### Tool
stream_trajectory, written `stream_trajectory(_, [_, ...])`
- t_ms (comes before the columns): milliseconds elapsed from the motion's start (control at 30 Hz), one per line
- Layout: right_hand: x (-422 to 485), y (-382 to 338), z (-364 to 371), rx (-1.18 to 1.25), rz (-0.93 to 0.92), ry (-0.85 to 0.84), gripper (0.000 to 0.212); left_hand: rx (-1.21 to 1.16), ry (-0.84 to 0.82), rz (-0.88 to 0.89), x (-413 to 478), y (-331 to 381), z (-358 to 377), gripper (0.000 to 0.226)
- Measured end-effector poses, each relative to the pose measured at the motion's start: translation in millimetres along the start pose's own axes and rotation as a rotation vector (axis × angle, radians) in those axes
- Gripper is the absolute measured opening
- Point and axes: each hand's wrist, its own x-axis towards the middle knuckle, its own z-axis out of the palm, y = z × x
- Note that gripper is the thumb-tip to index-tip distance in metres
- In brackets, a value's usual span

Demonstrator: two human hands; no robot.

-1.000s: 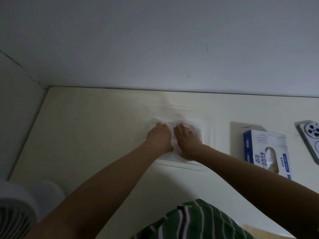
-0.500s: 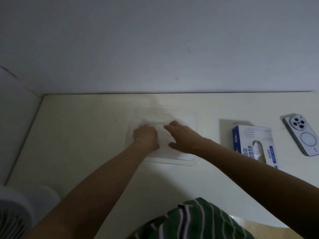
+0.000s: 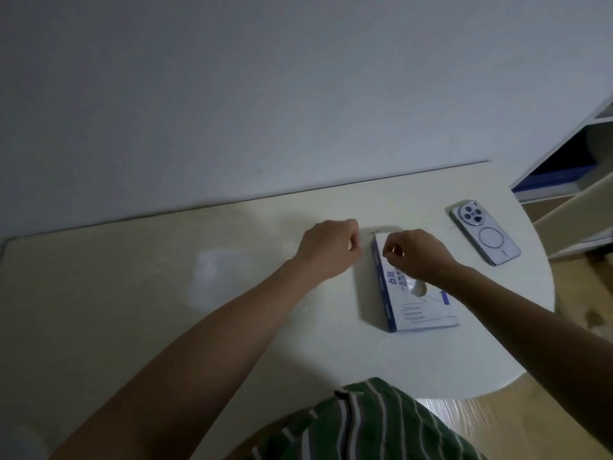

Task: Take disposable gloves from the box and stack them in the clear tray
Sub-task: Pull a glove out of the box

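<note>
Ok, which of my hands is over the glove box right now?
Your right hand: it is above the far end of the glove box. The left hand is beside the box, over the table.

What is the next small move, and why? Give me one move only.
Probably lower the right hand to pinch the glove showing in the opening of the glove box. Both hands hover curled at the box, the left hand beside it, no glove visibly held; the clear tray lies further left.
</note>
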Motion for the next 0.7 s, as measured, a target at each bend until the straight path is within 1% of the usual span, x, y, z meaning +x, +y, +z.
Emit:
stream_trajectory(100, [-14, 40, 13, -0.071, 0.131, -0.067, 0.018, -0.126, -0.164, 0.012, 17, 30, 35, 0.006])
stream_trajectory(133, [-17, 46, 18, -0.082, 0.137, -0.093, 0.022, -0.133, -0.207, 0.01, 20, 36, 46, 0.006])
stream_trajectory(200, [-22, 54, 28, -0.178, 0.075, -0.131, 0.029, -0.114, -0.279, 0.012, 27, 45, 67, 0.011])
stream_trajectory(267, [-24, 57, 39, -0.23, 0.049, -0.124, 0.039, -0.066, -0.321, 0.01, 30, 52, 85, 0.019])
stream_trajectory(300, [-24, 58, 43, -0.233, 0.068, -0.117, 0.042, -0.039, -0.329, 0.005, 31, 53, 93, 0.023])
stream_trajectory(400, [-19, 59, 50, -0.237, 0.127, -0.073, 0.034, -0.002, -0.343, -0.058, 34, 55, 108, 0.031])
stream_trajectory(567, [-16, 64, 50, -0.19, 0.076, -0.035, 0.02, 0.048, -0.362, -0.115, 38, 57, 116, 0.043])
stream_trajectory(633, [-16, 71, 47, -0.083, 0.055, 0.003, 0.018, 0.053, -0.382, -0.127, 40, 58, 117, 0.051])
stream_trajectory(700, [-17, 80, 40, 0.111, -0.001, 0.071, 0.013, 0.067, -0.391, -0.129, 42, 59, 116, 0.056])
